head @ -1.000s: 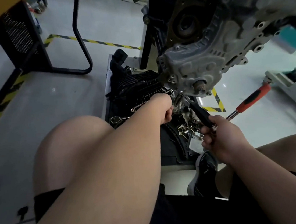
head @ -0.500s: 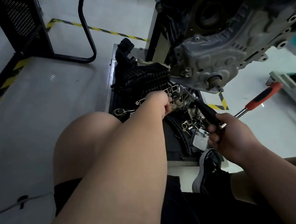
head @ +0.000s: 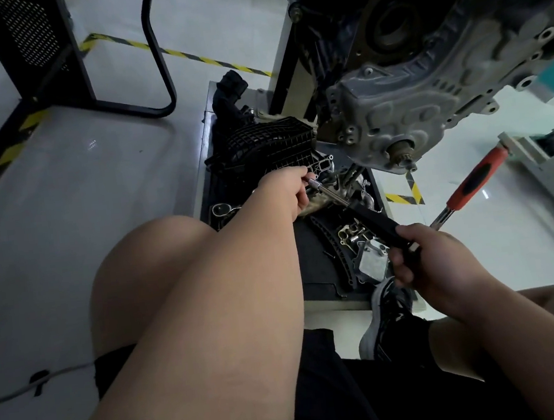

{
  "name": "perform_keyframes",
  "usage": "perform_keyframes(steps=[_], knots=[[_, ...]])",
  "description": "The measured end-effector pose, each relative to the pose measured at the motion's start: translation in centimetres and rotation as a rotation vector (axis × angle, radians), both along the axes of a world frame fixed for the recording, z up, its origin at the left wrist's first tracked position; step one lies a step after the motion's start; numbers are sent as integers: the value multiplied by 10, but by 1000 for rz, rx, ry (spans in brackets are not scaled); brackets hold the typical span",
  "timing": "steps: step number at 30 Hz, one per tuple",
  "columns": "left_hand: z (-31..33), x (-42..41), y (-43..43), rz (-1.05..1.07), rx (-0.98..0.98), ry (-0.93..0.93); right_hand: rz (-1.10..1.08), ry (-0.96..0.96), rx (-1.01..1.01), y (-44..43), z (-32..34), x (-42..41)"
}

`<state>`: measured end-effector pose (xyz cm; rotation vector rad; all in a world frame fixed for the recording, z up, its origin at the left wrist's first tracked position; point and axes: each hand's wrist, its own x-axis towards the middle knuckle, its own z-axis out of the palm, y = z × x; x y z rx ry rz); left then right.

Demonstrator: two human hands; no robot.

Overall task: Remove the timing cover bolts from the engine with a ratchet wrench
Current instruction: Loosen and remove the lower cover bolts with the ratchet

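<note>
The grey engine (head: 431,67) hangs at the upper right, its ribbed timing cover (head: 406,121) facing me with a crank stub at its lower end. My right hand (head: 434,258) grips the black handle of a ratchet wrench (head: 372,215), whose metal shaft runs up and left. My left hand (head: 289,191) pinches the socket end of that wrench, below and left of the cover and apart from it. A second tool with a red and black handle (head: 471,186) sticks out behind my right hand.
Below the engine a tray (head: 203,169) holds a black ribbed plastic part (head: 269,149), a chain guide and several loose metal parts (head: 357,235). A black metal frame (head: 158,68) stands at the upper left. My bare knees and a shoe (head: 386,318) fill the foreground.
The wrench's socket end has dropped away from the underside of the cover, and my left hand now holds that end. The view has shifted closer to the engine.
</note>
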<state>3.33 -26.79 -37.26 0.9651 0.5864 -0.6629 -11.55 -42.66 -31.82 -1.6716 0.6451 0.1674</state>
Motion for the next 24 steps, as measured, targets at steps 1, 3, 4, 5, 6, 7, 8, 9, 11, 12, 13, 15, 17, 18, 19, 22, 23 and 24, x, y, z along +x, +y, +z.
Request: perform_keyframes(steps=[1,3,4,5,6,7,8,9,11,12,13,15,17,18,19,22,23,24], knots=[[0,-1,0,0,-7,1,-13,-2,7,0,-1,-1],[3,-3,-1,-6,-11,7,-48,-4,26,0,-1,-3],[5,-4,-1,-3,-17,9,-67,1,45,0,-2,-3],[8,-4,-2,7,-36,12,-86,13,74,0,-2,-4],[11,-4,-2,24,-64,18,-105,26,111,1,-2,-4],[14,-5,-2,42,-91,25,-122,37,150,2,-3,-4],[16,-5,-2,53,-107,28,-135,43,182,2,-3,-4],[17,-5,-3,56,-108,29,-145,46,202,3,-3,-5],[18,-6,-2,49,-91,22,-149,49,217,3,-4,-6],[18,-7,-3,42,-84,17,-145,51,223,2,-5,-8],[18,-8,-3,34,-79,11,-138,52,234,0,-5,-9],[19,-8,-5,12,-68,-2,-122,50,274,-2,-7,-12],[19,-8,-8,1,-65,-18,-123,50,333,-2,-7,-14],[19,-8,-10,3,-68,-25,-129,53,364,-3,-7,-14],[19,-8,-12,8,-70,-30,-136,57,392,-3,-7,-14],[18,-6,-16,39,-72,-24,-140,68,417,-4,-7,-11],[18,-5,-17,50,-76,-19,-135,70,401,-4,-8,-10],[18,-4,-19,58,-78,-16,-129,69,374,-5,-9,-10]])
